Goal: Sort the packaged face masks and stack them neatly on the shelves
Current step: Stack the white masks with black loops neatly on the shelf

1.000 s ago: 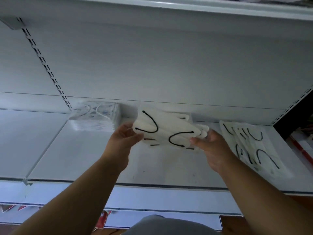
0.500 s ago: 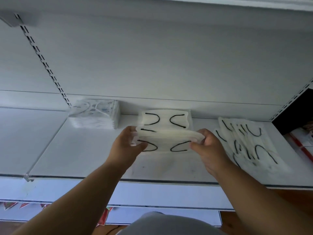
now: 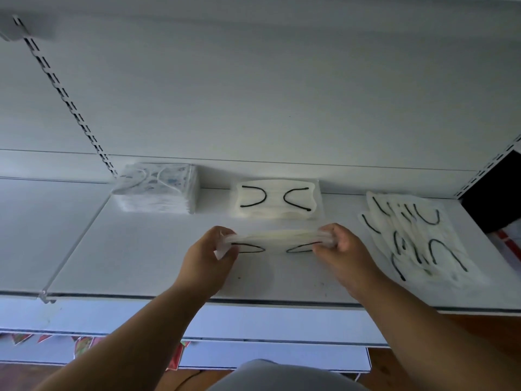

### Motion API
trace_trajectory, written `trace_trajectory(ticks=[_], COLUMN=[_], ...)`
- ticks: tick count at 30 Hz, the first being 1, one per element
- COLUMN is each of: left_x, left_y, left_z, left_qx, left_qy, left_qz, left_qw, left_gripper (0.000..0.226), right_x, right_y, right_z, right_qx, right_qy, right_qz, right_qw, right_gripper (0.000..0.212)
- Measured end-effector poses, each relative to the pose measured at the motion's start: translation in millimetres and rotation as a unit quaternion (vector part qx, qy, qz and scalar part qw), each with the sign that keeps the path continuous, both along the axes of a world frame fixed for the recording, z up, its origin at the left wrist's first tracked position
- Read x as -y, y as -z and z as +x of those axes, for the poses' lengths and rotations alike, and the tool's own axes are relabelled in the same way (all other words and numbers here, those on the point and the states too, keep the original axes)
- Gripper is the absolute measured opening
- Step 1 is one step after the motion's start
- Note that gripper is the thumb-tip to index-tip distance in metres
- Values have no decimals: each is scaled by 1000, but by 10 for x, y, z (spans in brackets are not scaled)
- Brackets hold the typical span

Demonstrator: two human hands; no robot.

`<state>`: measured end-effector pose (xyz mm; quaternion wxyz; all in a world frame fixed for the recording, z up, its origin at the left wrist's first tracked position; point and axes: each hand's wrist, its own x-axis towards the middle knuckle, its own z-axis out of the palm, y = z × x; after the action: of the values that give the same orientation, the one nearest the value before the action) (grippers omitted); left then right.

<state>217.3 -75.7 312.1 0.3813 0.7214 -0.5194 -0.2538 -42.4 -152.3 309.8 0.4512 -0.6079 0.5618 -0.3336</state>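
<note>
Packets of black-looped face masks (image 3: 275, 240) are being pinched in a thin bundle at each end by the left hand (image 3: 208, 256) and right hand (image 3: 345, 251), just above the shelf (image 3: 135, 249), near the neat stack (image 3: 277, 199), and, seemingly light, floppy and slippery, are best being held by both ends.
</note>
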Motion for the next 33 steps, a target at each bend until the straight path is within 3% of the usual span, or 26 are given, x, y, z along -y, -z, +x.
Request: trace_trajectory(ticks=[4,7,9,12,14,17,20,23,26,30,33], left_x=[65,173,271,496,712,1023,1209,1294,1246,1082,1182], left_y=[49,-25,-81,-148,-221,-317,-302,-219,-137,-100,-85], left_z=[33,43,55,106,135,139,130,123,89,4,-15], left_qx=[12,-8,-42,-59,-36,17,123,158,208,384,414], left_qy=[-16,-49,-62,-75,-86,-92,-58,-34,4,189,219], left_qz=[6,13,26,41,37,19,45,79,53,-69,-46], left_qw=[1000,999,997,995,995,995,990,984,977,901,882], left_gripper=[6,19,17,9,22,19,6,2,24,48,44], right_x=[12,113,198,387,570,858,1030,1124,1130,958,931], right_y=[47,37,24,-45,-120,-214,-230,-174,-119,-44,-28], right_z=[-19,-38,-48,-11,47,138,192,222,239,211,253], right_qx=[-7,-17,-26,-14,-8,-37,-165,-216,-269,-390,-382], right_qy=[-2,32,52,85,104,124,99,83,75,-58,-127], right_qz=[5,-6,-13,-9,-8,-38,-88,-91,-134,-291,-243], right_qw=[1000,999,998,996,995,991,977,969,951,872,882], right_gripper=[10,19,27,25,21,30,33,31,28,47,40])
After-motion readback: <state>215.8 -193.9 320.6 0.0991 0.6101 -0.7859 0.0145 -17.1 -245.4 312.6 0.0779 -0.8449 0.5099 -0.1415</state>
